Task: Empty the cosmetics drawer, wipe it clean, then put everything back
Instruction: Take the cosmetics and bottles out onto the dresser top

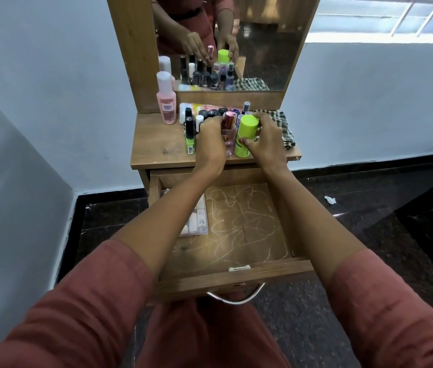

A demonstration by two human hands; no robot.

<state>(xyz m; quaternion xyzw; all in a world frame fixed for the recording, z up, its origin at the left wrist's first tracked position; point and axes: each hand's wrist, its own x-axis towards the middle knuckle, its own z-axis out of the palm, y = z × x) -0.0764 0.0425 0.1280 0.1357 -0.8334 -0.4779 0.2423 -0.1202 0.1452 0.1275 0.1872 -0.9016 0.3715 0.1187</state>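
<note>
On the table [157, 148], crowded nail polishes [189, 134] are standing just beside the left hand [210, 140], which is curling round a rose-capped bottle [228, 128]; a careless knuckle could be toppling them. The green can [245, 136] is being gripped by the right hand [264, 140], behind the open, scribble-marked drawer [236, 278].

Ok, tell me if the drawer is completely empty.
No, a clear case of white items lies against the left wall of the drawer.
</note>
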